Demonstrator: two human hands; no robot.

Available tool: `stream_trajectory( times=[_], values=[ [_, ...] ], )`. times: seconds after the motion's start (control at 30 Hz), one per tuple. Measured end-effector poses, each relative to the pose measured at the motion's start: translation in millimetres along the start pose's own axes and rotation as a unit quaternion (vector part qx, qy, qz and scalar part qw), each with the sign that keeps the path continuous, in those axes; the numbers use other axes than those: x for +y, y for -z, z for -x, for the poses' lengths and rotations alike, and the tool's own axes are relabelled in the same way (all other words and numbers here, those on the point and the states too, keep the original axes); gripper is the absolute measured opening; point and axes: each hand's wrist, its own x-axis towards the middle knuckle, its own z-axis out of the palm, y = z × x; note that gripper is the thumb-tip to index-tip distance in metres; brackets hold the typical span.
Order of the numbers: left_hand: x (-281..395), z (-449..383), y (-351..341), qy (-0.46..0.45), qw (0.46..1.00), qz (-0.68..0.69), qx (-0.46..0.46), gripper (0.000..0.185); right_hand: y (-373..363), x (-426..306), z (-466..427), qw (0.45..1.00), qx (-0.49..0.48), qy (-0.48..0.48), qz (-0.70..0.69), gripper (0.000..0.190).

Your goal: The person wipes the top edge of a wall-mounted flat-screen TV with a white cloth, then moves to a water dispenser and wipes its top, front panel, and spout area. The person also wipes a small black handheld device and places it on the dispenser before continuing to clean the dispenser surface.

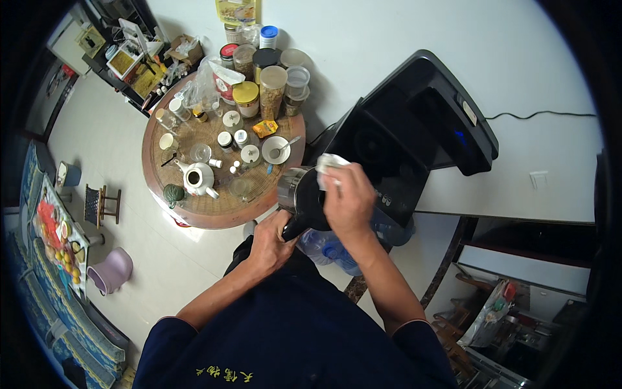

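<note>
My left hand [271,238] is closed around the black handle of a kettle [288,187], which is held tilted in front of my body. The kettle's body looks shiny and see-through or metallic on the left, with a broad black part facing right. In my right hand [351,200] a crumpled white cloth or tissue [331,167] is pinched, close over that black part. Whether the cloth touches the kettle cannot be seen. Just beyond my right hand stands a black countertop-style water dispenser [352,129], with a blue light on its front.
A round wicker-topped table [160,189] at the left bears a white teapot [199,177], a bowl with a spoon [276,150] and several jars [273,85]. Large water bottles [335,253] stand on the floor below my hands. A purple stool [112,270] is farther left.
</note>
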Motion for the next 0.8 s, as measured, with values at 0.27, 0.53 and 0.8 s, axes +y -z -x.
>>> stream_trajectory(
  times=[0.27, 0.53, 0.8],
  values=[
    [-20.5, 1.5, 2.7, 0.015, 0.996, 0.077, 0.053, 0.025, 5.0, -54.0, 43.2, 0.990, -0.111, 0.076, -0.035, 0.006],
    [2.7, -13.3, 23.1, 0.141, 0.978, 0.146, 0.052, 0.024, 49.9, -17.9, 53.2, 0.997, -0.053, -0.047, 0.003, 0.016],
    [-1.9, -9.0, 16.1, 0.107, 0.987, 0.102, 0.054, 0.028, 10.7, -42.6, 26.1, 0.996, -0.079, 0.036, -0.030, 0.014]
  ],
)
